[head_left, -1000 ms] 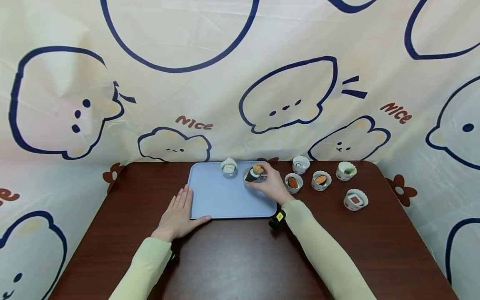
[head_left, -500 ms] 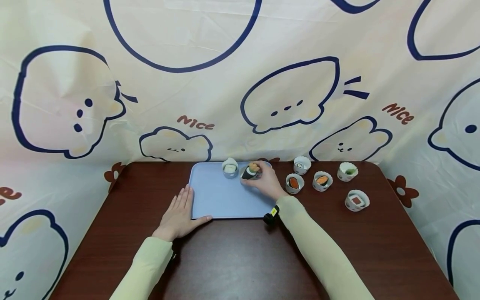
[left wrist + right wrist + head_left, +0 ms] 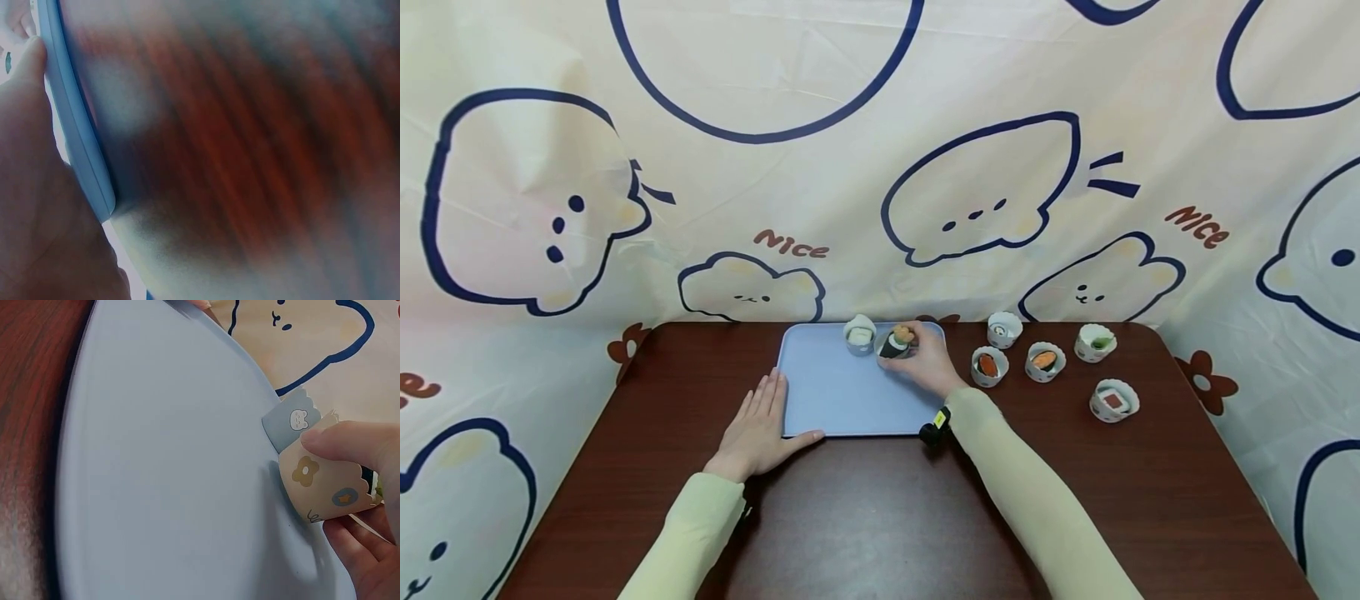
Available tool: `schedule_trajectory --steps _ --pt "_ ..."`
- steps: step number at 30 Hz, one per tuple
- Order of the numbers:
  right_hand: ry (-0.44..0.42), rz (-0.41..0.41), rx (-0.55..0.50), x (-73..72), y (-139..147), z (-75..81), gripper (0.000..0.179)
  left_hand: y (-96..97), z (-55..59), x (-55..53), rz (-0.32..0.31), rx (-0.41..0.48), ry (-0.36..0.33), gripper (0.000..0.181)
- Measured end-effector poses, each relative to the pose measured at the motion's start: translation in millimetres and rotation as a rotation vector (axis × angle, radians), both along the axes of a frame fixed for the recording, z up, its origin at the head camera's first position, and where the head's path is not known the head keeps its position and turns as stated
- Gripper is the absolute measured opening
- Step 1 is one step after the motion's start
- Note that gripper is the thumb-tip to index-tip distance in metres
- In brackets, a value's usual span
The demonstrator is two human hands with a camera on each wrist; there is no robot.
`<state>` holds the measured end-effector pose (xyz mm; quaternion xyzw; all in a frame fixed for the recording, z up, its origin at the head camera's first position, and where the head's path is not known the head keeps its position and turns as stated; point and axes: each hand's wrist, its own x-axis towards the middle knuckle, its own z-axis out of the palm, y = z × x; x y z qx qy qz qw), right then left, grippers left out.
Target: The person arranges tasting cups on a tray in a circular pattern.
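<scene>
My right hand (image 3: 925,364) pinches a paper cup (image 3: 325,478) over the back right part of the blue tray (image 3: 850,400). Inside this cup is a cone-shaped sushi hand roll (image 3: 897,342), dark-wrapped with an orange-brown top. My thumb (image 3: 340,440) lies against the cup's patterned side. Just left of it stands a pale blue paper cup (image 3: 860,336) with something whitish inside; in the right wrist view the two cups look very close. With fingers straight, my left hand (image 3: 755,433) rests at the tray's front left corner, the thumb along its front edge (image 3: 78,137).
Right of the tray, several paper cups stand on the dark wooden table (image 3: 880,517). One holds a red-topped piece (image 3: 987,365), another an orange-topped piece (image 3: 1044,361), one something green (image 3: 1101,342). A cartoon-printed cloth (image 3: 850,200) hangs behind the table's back edge.
My right hand has moved a little left across the tray with the cup and its hand roll, closer to the pale blue cup. The left hand stays in place.
</scene>
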<state>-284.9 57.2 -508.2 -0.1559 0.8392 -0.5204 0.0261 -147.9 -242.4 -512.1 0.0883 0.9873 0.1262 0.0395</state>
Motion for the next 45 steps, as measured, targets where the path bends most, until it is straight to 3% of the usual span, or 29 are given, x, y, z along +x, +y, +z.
schedule_trajectory --steps 8,22,33,45 --pt "-0.011 -0.012 0.008 -1.6 -3.7 -2.7 0.063 2.9 7.9 3.0 0.000 -0.006 0.005 0.122" --pt "-0.039 -0.029 0.019 -1.3 -6.2 -2.1 0.071 2.6 3.8 1.6 0.003 -0.001 0.007 0.123" --pt "-0.075 0.004 -0.022 -3.9 -4.0 -6.5 0.076 3.5 8.0 3.1 0.002 -0.012 0.024 0.122" --pt "-0.072 -0.001 -0.040 0.5 -1.8 -2.3 0.087 -2.6 -6.6 -2.1 -0.006 0.009 0.006 0.127"
